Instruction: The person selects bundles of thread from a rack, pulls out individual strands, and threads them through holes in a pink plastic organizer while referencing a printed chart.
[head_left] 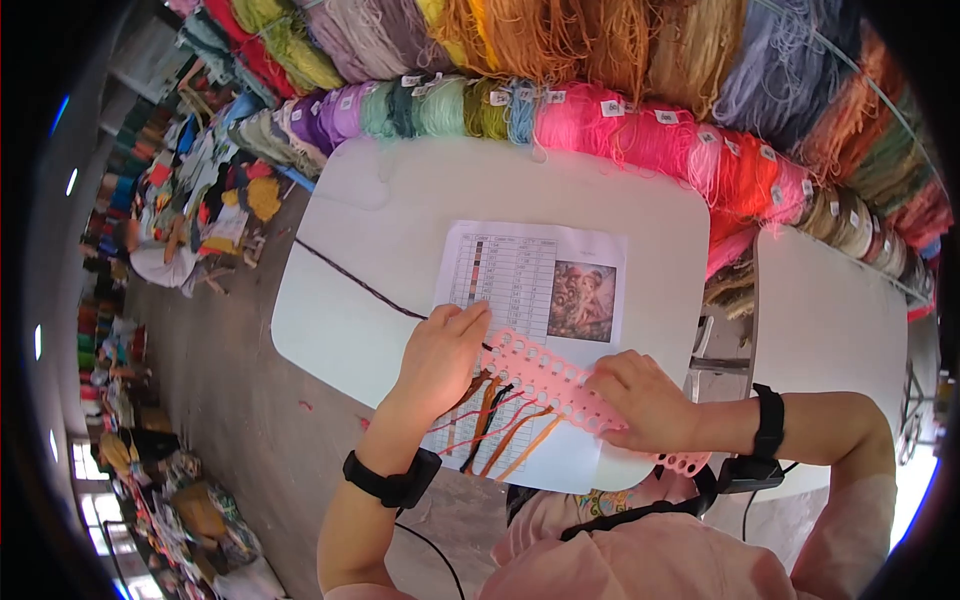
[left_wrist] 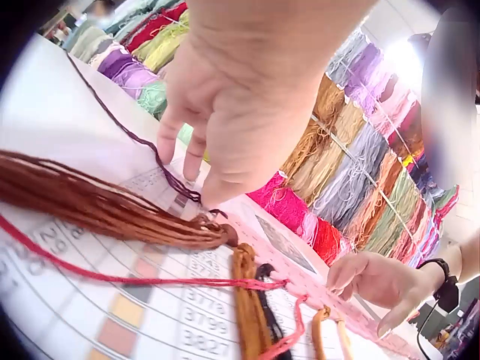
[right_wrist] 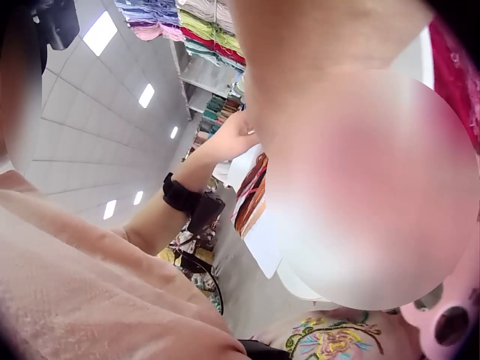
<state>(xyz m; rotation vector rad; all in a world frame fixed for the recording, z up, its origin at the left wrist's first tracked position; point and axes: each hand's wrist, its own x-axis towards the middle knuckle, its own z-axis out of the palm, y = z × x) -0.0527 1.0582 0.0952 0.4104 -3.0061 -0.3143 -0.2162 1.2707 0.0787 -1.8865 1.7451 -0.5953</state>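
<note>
A pink perforated thread holder [head_left: 540, 372] lies slantwise over a printed sheet [head_left: 505, 262]. My left hand [head_left: 443, 357] is at its upper-left end, fingertips pinching a dark braided-looking thread [head_left: 350, 274] that trails left across the table. Farther along, my right hand [head_left: 648, 402] grips the strip near its lower-right end, fingers over the top. Thread bundles hang from the holes: thick brown thread [left_wrist: 112, 201], golden brown thread [left_wrist: 248, 300], black, red and light orange ones. The right wrist view is mostly blurred, with the strip's holed end [right_wrist: 442, 319] at the bottom right.
The white table [head_left: 365, 205] has rounded corners. Behind it hang many coloured yarn skeins [head_left: 620, 125] with small labels. A second white table [head_left: 830, 320] stands to the right. At far left, a person [head_left: 170, 262] is near heaps of coloured material.
</note>
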